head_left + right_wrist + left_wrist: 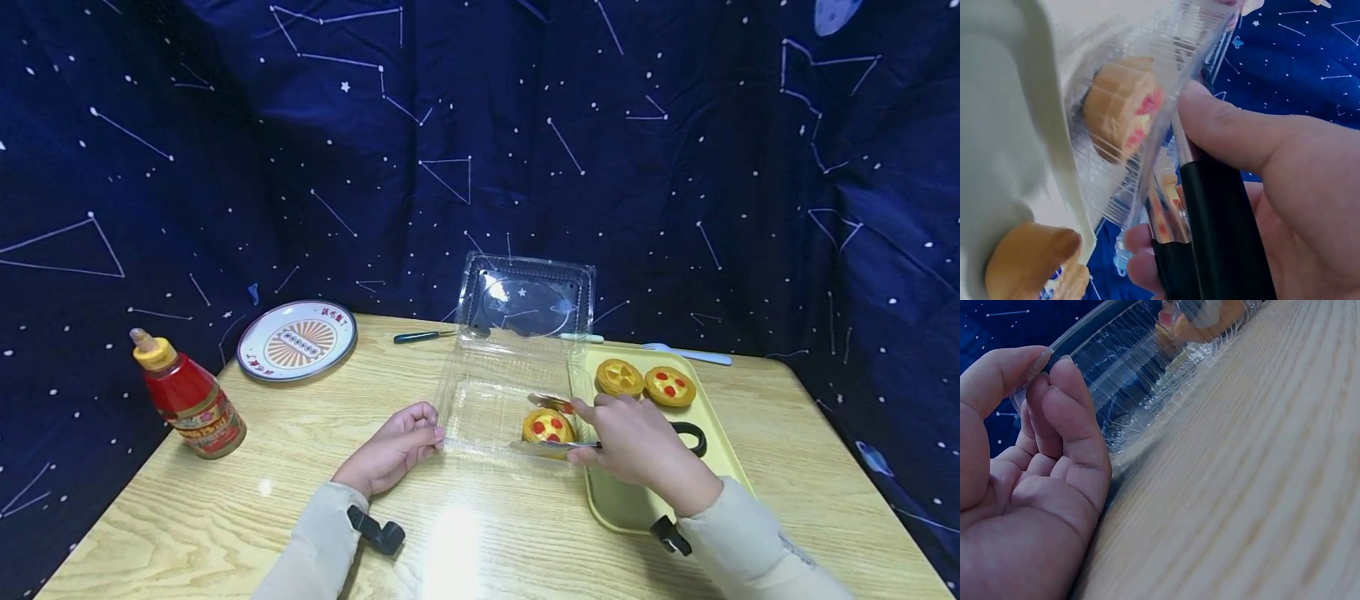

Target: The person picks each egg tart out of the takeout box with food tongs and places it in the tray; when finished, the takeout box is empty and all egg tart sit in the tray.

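Note:
My left hand [397, 446] pinches the left front rim of a clear plastic clamshell box [480, 412], whose lid stands raised at the back. In my right hand [645, 446] are metal tongs with black handles [1225, 231], held between thumb and fingers. The tong arms reach over the box's right side and spread to either side of an egg tart [547, 426] with red pieces on top. This tart is inside the box at its right front corner. Whether the tongs touch it, I cannot tell.
Right of the box lies a yellow tray [622, 504] with two more tarts [670, 387]. A red sauce bottle [195, 400] and a white patterned plate [297, 340] stand left. Behind are a dark-handled utensil [420, 337] and a pale blue fork [701, 356].

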A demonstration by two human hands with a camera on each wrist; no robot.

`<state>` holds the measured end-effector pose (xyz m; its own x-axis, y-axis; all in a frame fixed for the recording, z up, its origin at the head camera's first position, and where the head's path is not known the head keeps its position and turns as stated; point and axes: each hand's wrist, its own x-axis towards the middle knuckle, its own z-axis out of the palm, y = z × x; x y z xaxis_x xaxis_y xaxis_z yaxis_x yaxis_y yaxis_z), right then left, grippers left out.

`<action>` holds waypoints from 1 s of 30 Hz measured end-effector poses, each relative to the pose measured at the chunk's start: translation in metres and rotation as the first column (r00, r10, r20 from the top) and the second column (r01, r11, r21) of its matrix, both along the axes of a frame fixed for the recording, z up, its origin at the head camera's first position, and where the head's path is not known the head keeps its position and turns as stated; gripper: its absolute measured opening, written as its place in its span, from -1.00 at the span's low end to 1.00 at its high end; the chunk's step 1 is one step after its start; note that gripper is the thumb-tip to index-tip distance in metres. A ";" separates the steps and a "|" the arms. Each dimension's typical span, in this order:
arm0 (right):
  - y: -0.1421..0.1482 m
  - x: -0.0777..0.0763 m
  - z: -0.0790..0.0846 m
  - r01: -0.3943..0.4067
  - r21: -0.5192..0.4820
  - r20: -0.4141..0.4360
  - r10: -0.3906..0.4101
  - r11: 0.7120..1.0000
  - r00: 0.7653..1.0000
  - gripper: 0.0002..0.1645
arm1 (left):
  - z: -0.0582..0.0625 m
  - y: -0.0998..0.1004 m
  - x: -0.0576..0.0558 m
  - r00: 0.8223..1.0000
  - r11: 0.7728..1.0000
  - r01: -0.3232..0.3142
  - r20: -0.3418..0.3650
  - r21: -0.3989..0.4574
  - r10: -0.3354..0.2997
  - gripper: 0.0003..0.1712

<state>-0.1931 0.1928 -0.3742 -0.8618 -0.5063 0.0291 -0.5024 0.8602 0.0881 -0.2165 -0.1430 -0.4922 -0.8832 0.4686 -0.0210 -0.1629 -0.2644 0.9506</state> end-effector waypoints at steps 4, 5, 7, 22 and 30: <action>-0.001 -0.002 -0.002 -0.011 0.000 -0.016 0.011 1.000 1.000 -0.18 | 0.001 0.001 0.000 1.000 1.000 0.001 -0.004 -0.008 -0.001 -0.84; -0.001 -0.002 -0.002 -0.012 0.000 -0.024 0.012 1.000 1.000 -0.19 | 0.001 0.001 0.000 1.000 1.000 0.001 -0.004 -0.008 -0.001 -0.83; 0.000 -0.003 -0.003 -0.010 -0.001 -0.038 0.010 1.000 0.999 -0.20 | 0.001 0.002 0.000 1.000 1.000 0.001 -0.004 -0.008 -0.001 -0.83; 0.016 0.005 -0.018 -0.106 -0.170 -0.275 0.056 0.980 0.960 -0.22 | 0.000 -0.001 -0.003 1.000 1.000 -0.006 0.001 -0.005 0.006 -0.83; 0.030 0.020 -0.009 -0.093 -0.264 -0.321 0.004 0.960 0.947 -0.19 | -0.001 0.000 -0.001 1.000 1.000 -0.014 -0.003 -0.018 0.014 -0.84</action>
